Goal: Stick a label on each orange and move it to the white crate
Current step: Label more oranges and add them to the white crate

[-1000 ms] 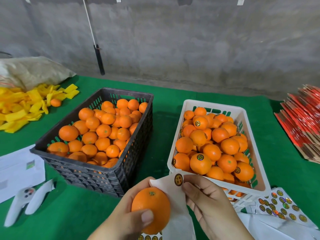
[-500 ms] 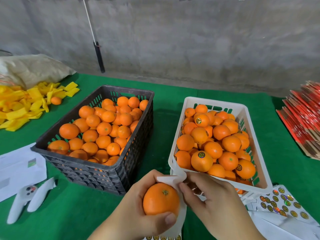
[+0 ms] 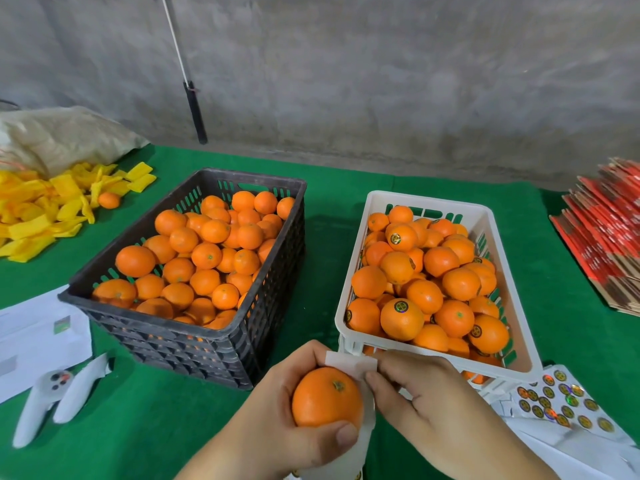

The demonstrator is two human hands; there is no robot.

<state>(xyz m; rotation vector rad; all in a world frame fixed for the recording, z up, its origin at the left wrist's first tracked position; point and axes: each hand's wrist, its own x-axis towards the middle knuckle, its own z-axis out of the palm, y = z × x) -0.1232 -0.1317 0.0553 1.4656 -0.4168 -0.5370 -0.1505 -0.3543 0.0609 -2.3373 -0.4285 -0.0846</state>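
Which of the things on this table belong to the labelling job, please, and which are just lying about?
In use: held orange, white backing strip, left hand, right hand, black crate, white crate, label sheet.

Lying about: yellow wrappers, white controllers, papers, red cartons.

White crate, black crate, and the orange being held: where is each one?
white crate point(image 3: 351, 271): head view, left wall.
black crate point(image 3: 273, 299): head view, right side wall.
held orange point(image 3: 322, 398): head view, middle of its peel.
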